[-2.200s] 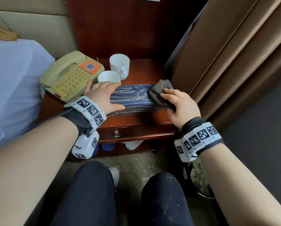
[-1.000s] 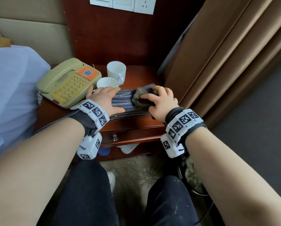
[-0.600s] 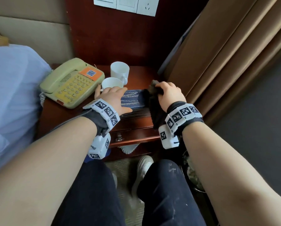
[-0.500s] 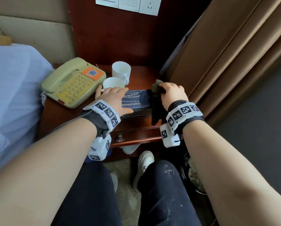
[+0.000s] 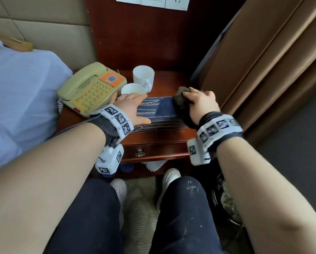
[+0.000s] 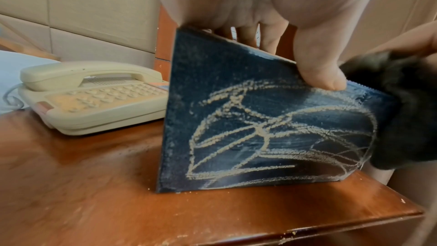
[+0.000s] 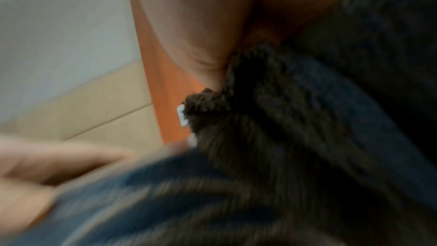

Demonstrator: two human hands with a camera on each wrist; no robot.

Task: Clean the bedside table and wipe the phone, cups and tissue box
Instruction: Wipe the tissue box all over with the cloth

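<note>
A dark blue tissue box (image 5: 159, 109) (image 6: 267, 132) with pale line patterns lies on the red-brown bedside table (image 5: 159, 136). My left hand (image 5: 133, 109) grips its left end, thumb (image 6: 316, 70) over the near top edge. My right hand (image 5: 199, 105) clutches a dark cloth (image 5: 181, 99) (image 7: 295, 137) against the box's right end. The beige phone (image 5: 91, 88) (image 6: 89, 94) sits at the table's left. Two white cups (image 5: 143, 77) (image 5: 133, 89) stand behind the box.
Brown curtains (image 5: 263, 61) hang close on the right. A bed with a light blue pillow (image 5: 19, 99) borders the table on the left. A drawer with a metal knob (image 5: 139, 153) faces me, and a waste bin (image 5: 226, 204) stands by my right knee.
My right hand has carried the cloth from the middle of the box top to its right end. The left hand has kept its hold on the left end.
</note>
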